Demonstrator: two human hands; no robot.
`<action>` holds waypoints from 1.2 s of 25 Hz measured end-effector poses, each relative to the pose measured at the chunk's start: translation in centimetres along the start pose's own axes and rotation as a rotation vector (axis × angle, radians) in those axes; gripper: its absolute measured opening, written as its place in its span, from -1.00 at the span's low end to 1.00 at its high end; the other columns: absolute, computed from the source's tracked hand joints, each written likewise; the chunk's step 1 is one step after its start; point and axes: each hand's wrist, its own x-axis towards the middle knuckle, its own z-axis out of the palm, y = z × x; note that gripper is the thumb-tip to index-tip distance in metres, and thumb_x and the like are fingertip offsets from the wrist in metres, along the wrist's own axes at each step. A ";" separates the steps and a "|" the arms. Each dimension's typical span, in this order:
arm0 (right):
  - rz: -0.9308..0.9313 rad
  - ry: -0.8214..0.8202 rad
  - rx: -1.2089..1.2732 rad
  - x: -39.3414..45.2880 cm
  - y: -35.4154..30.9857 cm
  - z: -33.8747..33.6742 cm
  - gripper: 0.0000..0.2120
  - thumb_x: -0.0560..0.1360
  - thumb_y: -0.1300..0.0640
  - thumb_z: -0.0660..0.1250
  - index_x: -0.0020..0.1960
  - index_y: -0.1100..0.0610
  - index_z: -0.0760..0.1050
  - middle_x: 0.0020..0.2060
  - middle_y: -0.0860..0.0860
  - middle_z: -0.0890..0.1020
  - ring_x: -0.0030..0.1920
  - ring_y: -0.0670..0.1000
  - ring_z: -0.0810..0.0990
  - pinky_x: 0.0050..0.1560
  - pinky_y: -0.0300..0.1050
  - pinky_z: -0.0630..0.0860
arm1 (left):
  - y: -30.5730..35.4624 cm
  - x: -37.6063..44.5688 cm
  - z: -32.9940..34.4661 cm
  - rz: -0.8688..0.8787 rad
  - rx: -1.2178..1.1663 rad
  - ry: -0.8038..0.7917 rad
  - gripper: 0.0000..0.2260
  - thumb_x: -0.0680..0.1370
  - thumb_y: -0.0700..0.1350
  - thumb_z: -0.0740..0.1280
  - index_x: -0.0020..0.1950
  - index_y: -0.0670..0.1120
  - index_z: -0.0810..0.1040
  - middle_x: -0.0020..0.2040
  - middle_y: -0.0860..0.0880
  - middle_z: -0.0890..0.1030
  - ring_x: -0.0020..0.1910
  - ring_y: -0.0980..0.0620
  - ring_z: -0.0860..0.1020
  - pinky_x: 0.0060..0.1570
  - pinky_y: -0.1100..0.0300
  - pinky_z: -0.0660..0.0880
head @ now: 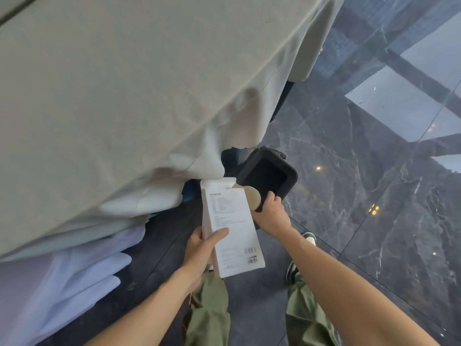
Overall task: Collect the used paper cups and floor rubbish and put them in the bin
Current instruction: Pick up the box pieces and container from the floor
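Our left hand (199, 248) grips a flat white box (232, 228); our right hand (270, 213) fingers pinch a paper cup (252, 197), tilted over the black bin (269, 176) to drop in.

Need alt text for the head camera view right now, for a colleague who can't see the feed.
Looking down, the right hand holds a paper cup at the rim of a black bin on dark marble floor, while the left hand grips a white printed box. A draped tablecloth fills the upper left.
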 end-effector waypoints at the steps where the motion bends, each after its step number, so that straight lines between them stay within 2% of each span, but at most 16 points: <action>1: -0.007 -0.020 0.046 0.0 0.4 -0.3 -0.21 0.44 -0.42 0.32 0.42 0.14 0.33 0.29 0.12 0.54 0.20 0.20 0.60 0.14 0.22 0.63 | 0.2 0.3 0.4 0.001 -0.007 0.002 -0.62 0.52 -0.01 0.51 0.30 -0.08 0.59 0.14 -0.05 0.75 0.10 -0.03 0.70 -0.18 0.21 0.52; 3: 0.012 -0.114 0.265 -0.4 1.4 -1.6 -0.19 0.42 -0.55 0.13 0.16 0.17 0.55 0.06 0.11 0.70 0.00 0.17 0.70 0.07 0.22 0.67 | 1.1 0.6 1.7 -0.003 -0.014 -0.001 -0.58 0.50 0.04 0.53 0.30 -0.09 0.60 0.13 -0.06 0.76 0.11 -0.05 0.71 -0.14 0.17 0.53; 4: 0.047 -0.187 0.412 -1.2 1.7 -2.8 -0.21 0.44 -0.54 0.11 0.10 0.16 0.59 0.00 0.10 0.73 -0.03 0.15 0.73 0.09 0.19 0.67 | 1.7 0.8 2.5 -0.012 -0.012 -0.001 -0.55 0.48 0.08 0.55 0.28 -0.09 0.61 0.12 -0.06 0.76 0.11 -0.05 0.71 -0.11 0.15 0.54; 6: 0.096 -0.389 0.698 -3.1 2.5 -5.1 -0.44 0.57 -0.38 0.16 0.15 0.06 0.62 0.03 0.06 0.76 0.00 0.10 0.76 0.10 0.07 0.67 | 2.7 1.5 4.3 -0.043 -0.004 -0.011 -0.55 0.47 0.12 0.54 0.25 -0.11 0.64 0.07 -0.06 0.78 0.07 -0.07 0.74 -0.11 0.13 0.58; 8: 0.070 -0.550 0.841 -4.5 3.8 -6.8 -0.67 0.64 -0.14 0.25 0.21 0.06 0.58 0.05 0.08 0.76 -0.01 0.08 0.76 0.05 0.08 0.67 | 3.7 2.2 6.4 -0.100 -0.015 -0.038 -0.56 0.50 0.16 0.51 0.24 -0.10 0.67 0.04 -0.05 0.79 0.04 -0.06 0.75 -0.13 0.14 0.59; 10: 0.051 -0.535 0.844 -4.7 5.1 -7.9 -0.76 0.61 0.00 0.33 0.20 0.09 0.58 0.01 0.08 0.77 -0.04 0.07 0.74 0.09 0.20 0.68 | 4.3 2.9 8.2 -0.161 -0.010 -0.050 -0.47 0.50 0.31 0.43 0.27 -0.06 0.66 0.07 -0.02 0.78 0.03 -0.04 0.74 -0.16 0.16 0.58; 12: 0.086 -0.423 0.814 -3.9 5.8 -8.5 -0.78 0.58 -0.01 0.37 0.13 0.12 0.60 -0.07 0.05 0.77 -0.06 0.08 0.74 0.06 0.30 0.67 | 4.2 3.4 9.4 -0.197 0.064 -0.011 -0.32 0.47 0.49 0.26 0.30 -0.02 0.62 0.10 -0.01 0.75 0.01 -0.01 0.70 -0.15 0.15 0.58; 15: 0.123 -0.341 0.740 -2.2 6.1 -9.1 -0.65 0.54 -0.09 0.40 0.14 0.16 0.62 -0.06 0.05 0.78 -0.04 0.10 0.76 -0.06 0.20 0.72 | 3.2 4.1 10.4 -0.237 0.075 0.014 -0.05 0.26 0.65 0.23 0.34 -0.04 0.56 0.08 -0.06 0.71 0.04 -0.07 0.67 0.13 -0.05 0.64; 16: 0.135 -0.325 0.724 -1.6 6.0 -9.3 -0.64 0.53 -0.10 0.40 0.14 0.17 0.63 -0.07 0.06 0.78 -0.05 0.10 0.76 -0.09 0.16 0.73 | 3.0 4.3 10.5 -0.263 0.031 0.016 -0.05 0.24 0.64 0.29 0.34 -0.06 0.55 0.07 -0.09 0.71 0.06 -0.11 0.69 0.16 -0.10 0.65; 17: 0.160 -0.304 0.718 -1.1 5.7 -9.4 -0.64 0.52 -0.09 0.40 0.12 0.18 0.64 -0.07 0.08 0.78 -0.09 0.11 0.77 -0.14 0.11 0.73 | 2.9 4.3 10.4 -0.278 0.010 0.034 -0.15 0.34 0.56 0.35 0.34 -0.09 0.54 0.05 -0.12 0.69 0.06 -0.14 0.69 0.11 -0.09 0.67; 19: 0.226 -0.256 0.708 -0.2 5.2 -9.6 -0.65 0.50 -0.07 0.41 0.11 0.19 0.61 -0.09 0.13 0.77 -0.22 0.10 0.74 -0.30 -0.03 0.67 | 2.3 4.7 9.6 -0.262 0.022 0.073 -0.45 0.53 0.22 0.41 0.31 -0.19 0.55 0.01 -0.15 0.66 -0.03 -0.15 0.68 -0.11 0.02 0.65; 21: 0.282 -0.259 0.727 0.5 4.6 -9.5 -0.65 0.49 -0.06 0.42 0.12 0.18 0.56 -0.07 0.18 0.76 -0.31 0.09 0.68 -0.39 -0.10 0.56 | 2.0 4.5 8.3 -0.264 0.035 0.081 -0.59 0.51 0.00 0.42 0.26 -0.23 0.60 -0.06 -0.19 0.66 -0.15 -0.17 0.63 -0.22 0.08 0.56; 24: 0.351 -0.237 0.776 1.2 3.5 -9.0 -0.71 0.52 -0.01 0.41 0.09 0.18 0.51 -0.04 0.21 0.74 -0.32 0.08 0.65 -0.44 -0.14 0.56 | 1.5 3.8 6.2 -0.287 0.041 0.106 -0.64 0.48 -0.09 0.40 0.22 -0.23 0.59 -0.07 -0.22 0.64 -0.19 -0.17 0.60 -0.20 0.05 0.55; 26: 0.371 -0.151 0.757 1.5 3.1 -8.6 -0.75 0.51 0.02 0.41 0.05 0.16 0.48 -0.03 0.20 0.71 -0.26 0.08 0.67 -0.41 -0.10 0.61 | 1.4 3.3 5.0 -0.306 0.031 0.122 -0.65 0.50 -0.11 0.39 0.25 -0.22 0.54 -0.03 -0.22 0.64 -0.19 -0.16 0.61 -0.22 0.06 0.58; 28: 0.345 -0.034 0.634 1.7 3.1 -8.3 -0.73 0.48 0.02 0.40 0.05 0.18 0.49 -0.04 0.18 0.69 -0.21 0.11 0.70 -0.31 -0.02 0.67 | 1.4 2.6 4.3 -0.301 0.046 0.125 -0.67 0.53 -0.12 0.38 0.25 -0.22 0.54 -0.04 -0.20 0.63 -0.20 -0.14 0.60 -0.27 0.10 0.56; 30: 0.303 0.022 0.505 1.6 3.1 -8.3 -0.71 0.48 0.01 0.38 0.07 0.20 0.51 -0.06 0.15 0.67 -0.25 0.10 0.68 -0.31 -0.03 0.69 | 0.9 2.5 3.9 -0.303 0.045 0.118 -0.65 0.51 -0.11 0.38 0.25 -0.23 0.55 -0.05 -0.18 0.64 -0.22 -0.12 0.60 -0.30 0.13 0.52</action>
